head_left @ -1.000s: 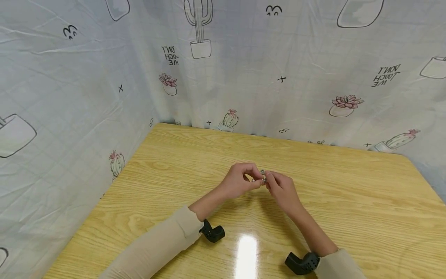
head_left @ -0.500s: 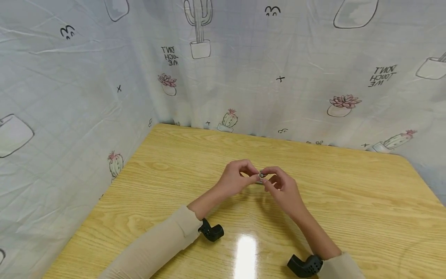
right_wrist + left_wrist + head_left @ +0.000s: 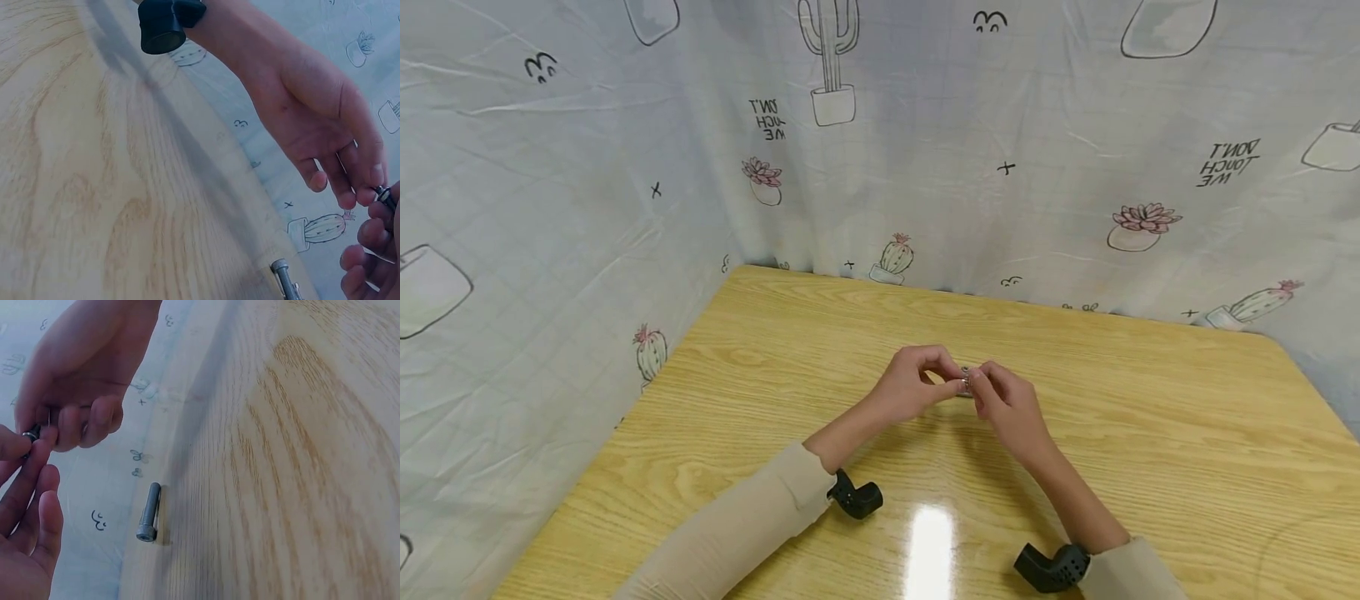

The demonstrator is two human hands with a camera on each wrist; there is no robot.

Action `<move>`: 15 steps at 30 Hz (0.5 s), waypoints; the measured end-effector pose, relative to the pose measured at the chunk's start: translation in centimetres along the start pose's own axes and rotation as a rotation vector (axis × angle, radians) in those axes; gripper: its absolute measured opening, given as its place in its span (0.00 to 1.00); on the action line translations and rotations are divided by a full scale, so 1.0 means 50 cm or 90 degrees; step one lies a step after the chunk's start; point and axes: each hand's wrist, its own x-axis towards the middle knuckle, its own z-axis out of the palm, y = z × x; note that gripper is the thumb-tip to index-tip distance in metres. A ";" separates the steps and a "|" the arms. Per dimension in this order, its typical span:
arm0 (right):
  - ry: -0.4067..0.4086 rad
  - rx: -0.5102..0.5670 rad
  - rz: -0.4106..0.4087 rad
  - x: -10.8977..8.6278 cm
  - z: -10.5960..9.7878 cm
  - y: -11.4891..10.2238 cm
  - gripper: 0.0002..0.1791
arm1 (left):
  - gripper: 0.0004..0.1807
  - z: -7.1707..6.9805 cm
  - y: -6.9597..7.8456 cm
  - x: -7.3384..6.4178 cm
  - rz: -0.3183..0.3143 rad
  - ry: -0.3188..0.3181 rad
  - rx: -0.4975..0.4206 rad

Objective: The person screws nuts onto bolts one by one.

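Note:
Above the table, both hands meet at a small metal bolt (image 3: pixel 967 383) with a bright ring around it; whether the ring is a nut or a washer I cannot tell. My left hand (image 3: pixel 913 387) pinches the bolt between thumb and index finger. From the other side my right hand (image 3: pixel 1011 408) pinches its end with thumb and fingertips. Fingers hide most of the bolt. In the left wrist view a grey socket-head bolt (image 3: pixel 150 512) lies on the wooden table (image 3: pixel 281 487). The right wrist view shows a socket-head bolt (image 3: pixel 282 275) at the bottom edge, partly cut off.
A pale curtain (image 3: pixel 925 167) with cactus drawings hangs behind the table and along its left side. Black wrist cameras sit on both forearms, the left one (image 3: pixel 857 500) and the right one (image 3: pixel 1052 568). Glare (image 3: pixel 929 550) shines near the front of the table.
Half a second ago my right index finger reached over the bolt with the fingers spread; now it is drawn in against the thumb, as one second ago. The left hand keeps its pinch, shifting slightly.

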 end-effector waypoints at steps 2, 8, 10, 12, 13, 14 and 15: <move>-0.001 0.003 0.009 0.002 0.002 -0.004 0.22 | 0.02 0.001 0.002 0.000 0.006 -0.010 0.000; 0.012 0.004 0.016 0.008 0.004 0.015 0.26 | 0.02 0.002 0.001 0.001 0.011 -0.005 0.006; 0.021 0.007 0.013 0.009 0.003 0.033 0.22 | 0.02 0.001 0.000 0.001 0.004 0.009 0.005; 0.027 0.004 -0.003 0.010 0.001 0.052 0.15 | 0.02 0.000 -0.002 0.001 -0.011 0.023 -0.002; 0.028 0.007 -0.014 0.011 0.000 0.061 0.12 | 0.02 -0.001 -0.003 0.001 -0.019 0.029 -0.008; 0.029 0.006 -0.031 0.011 0.000 0.070 0.09 | 0.02 -0.002 -0.005 0.001 -0.028 0.033 -0.012; 0.027 0.003 -0.053 0.011 -0.001 0.075 0.08 | 0.02 -0.003 -0.005 0.001 -0.034 0.036 -0.017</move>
